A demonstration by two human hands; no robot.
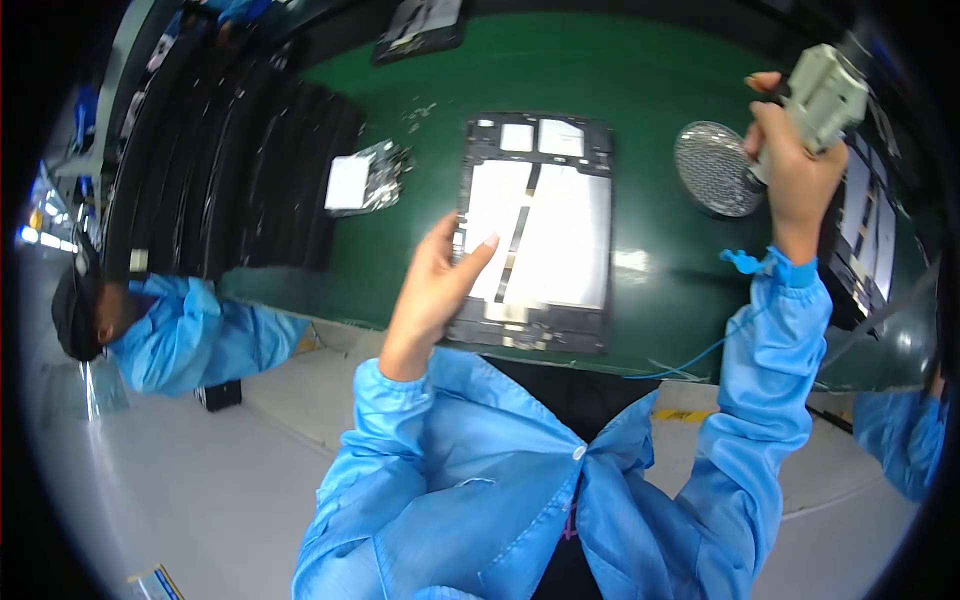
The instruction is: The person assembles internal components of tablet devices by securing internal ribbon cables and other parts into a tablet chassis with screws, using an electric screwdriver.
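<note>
One open tablet chassis (535, 230) lies flat mid-bench, and the left hand (437, 285) rests on its left edge, fingers loosely spread, gripping nothing. The right hand (795, 165) is raised at far right, wrapped around one pale grey power screwdriver (822, 100). There is one round mesh dish (716, 168) just beside it and one silvery foil packet (365, 180) to the left. The green bench (640, 80) meets a grey floor (200, 480). One co-worker's blue sleeve (195, 335) shows at left. A dark tray (418, 28) is cut off at the top; the black stack (230, 170) is hard to make out.
</note>
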